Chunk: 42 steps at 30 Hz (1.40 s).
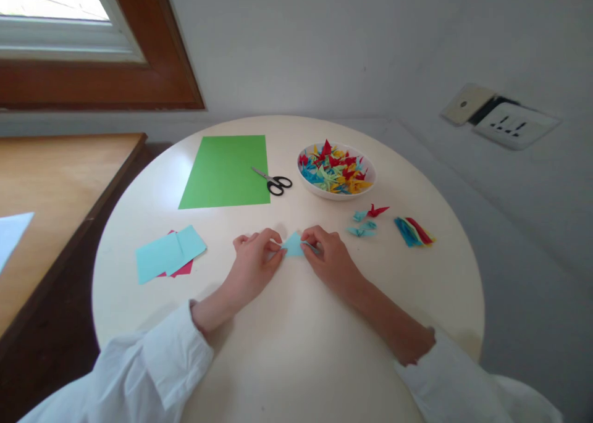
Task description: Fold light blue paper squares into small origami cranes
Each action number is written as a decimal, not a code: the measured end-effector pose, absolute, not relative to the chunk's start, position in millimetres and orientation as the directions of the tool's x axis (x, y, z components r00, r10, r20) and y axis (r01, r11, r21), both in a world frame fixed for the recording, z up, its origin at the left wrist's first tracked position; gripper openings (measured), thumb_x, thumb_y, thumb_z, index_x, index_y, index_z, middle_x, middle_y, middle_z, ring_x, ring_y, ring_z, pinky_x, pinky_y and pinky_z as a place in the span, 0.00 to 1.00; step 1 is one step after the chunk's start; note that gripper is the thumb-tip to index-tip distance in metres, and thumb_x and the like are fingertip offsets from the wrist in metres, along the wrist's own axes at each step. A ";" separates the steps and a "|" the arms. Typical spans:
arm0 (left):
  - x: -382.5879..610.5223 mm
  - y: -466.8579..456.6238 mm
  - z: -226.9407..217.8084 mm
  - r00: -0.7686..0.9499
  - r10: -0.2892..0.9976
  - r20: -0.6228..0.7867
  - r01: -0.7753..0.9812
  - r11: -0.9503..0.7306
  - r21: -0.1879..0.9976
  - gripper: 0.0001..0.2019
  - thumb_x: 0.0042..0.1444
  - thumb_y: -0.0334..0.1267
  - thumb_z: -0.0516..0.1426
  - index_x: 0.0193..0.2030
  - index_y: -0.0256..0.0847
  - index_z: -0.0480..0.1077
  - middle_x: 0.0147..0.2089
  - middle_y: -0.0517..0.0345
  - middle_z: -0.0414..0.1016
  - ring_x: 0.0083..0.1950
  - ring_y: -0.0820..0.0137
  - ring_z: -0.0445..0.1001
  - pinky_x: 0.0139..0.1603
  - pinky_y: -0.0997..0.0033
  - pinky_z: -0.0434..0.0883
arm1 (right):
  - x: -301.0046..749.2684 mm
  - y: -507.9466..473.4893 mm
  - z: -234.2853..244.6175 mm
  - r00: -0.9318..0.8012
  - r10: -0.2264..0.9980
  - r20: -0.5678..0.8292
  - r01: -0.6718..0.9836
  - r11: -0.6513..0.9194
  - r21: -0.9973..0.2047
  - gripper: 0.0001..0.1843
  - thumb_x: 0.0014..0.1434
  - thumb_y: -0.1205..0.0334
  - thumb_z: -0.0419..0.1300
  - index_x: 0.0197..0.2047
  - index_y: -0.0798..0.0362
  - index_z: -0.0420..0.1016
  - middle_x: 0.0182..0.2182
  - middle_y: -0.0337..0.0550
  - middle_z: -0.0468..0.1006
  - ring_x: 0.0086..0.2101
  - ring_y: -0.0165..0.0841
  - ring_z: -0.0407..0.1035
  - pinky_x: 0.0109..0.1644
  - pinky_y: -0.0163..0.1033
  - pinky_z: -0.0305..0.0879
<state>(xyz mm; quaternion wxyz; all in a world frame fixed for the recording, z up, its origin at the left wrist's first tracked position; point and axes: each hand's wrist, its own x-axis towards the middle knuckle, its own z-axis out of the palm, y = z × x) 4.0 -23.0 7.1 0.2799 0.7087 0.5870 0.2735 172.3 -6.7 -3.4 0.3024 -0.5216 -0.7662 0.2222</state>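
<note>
Here's the blue paper (pixel 293 246), mid-scene on the desk (pixel 287 343) — left hand (pixel 256 256) pinching its left edge, right hand (pixel 331 259) pinching its right — while scissors (pixel 270 178) overlap the green sheet (pixel 222 173), far left, and the bowl (pixel 334 196) sits far right.

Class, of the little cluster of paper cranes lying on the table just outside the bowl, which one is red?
The rightmost crane, on the side toward the fanned coloured papers; the other cranes in that cluster are light blue.
</note>
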 end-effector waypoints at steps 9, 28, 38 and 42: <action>4.3 -24.4 7.3 0.190 0.981 0.048 0.744 -0.176 0.645 0.03 0.53 0.34 0.50 0.34 0.42 0.65 0.31 0.62 0.73 0.39 0.68 0.67 0.43 0.62 0.51 | 171.0 -6.0 -6.5 -0.281 0.940 0.194 0.711 0.339 -0.616 0.06 0.51 0.71 0.55 0.32 0.52 0.70 0.29 0.40 0.77 0.32 0.33 0.69 0.39 0.39 0.54; 5.6 -24.8 10.0 0.210 0.976 0.051 0.815 -0.204 0.542 0.07 0.53 0.33 0.50 0.36 0.43 0.68 0.30 0.60 0.74 0.41 0.65 0.64 0.42 0.60 0.50 | 169.1 -5.6 -4.4 -0.271 0.949 0.158 0.770 0.313 -0.556 0.04 0.54 0.68 0.55 0.32 0.52 0.71 0.32 0.41 0.78 0.35 0.36 0.70 0.38 0.40 0.55; 4.3 -24.1 8.2 0.243 0.967 0.079 0.820 -0.248 0.516 0.09 0.54 0.34 0.50 0.39 0.43 0.70 0.31 0.58 0.74 0.40 0.64 0.64 0.43 0.60 0.54 | 168.9 -5.4 -6.0 -0.270 0.945 0.183 0.764 0.326 -0.556 0.05 0.54 0.68 0.55 0.32 0.52 0.71 0.33 0.40 0.79 0.35 0.35 0.70 0.39 0.39 0.55; 3.7 -22.6 7.3 0.285 0.956 0.073 0.831 -0.284 0.478 0.13 0.56 0.34 0.49 0.44 0.45 0.72 0.31 0.55 0.74 0.40 0.63 0.64 0.40 0.62 0.56 | 168.8 -5.5 -6.5 -0.270 0.943 0.194 0.769 0.333 -0.545 0.05 0.54 0.68 0.55 0.32 0.52 0.71 0.33 0.40 0.79 0.35 0.35 0.70 0.38 0.39 0.55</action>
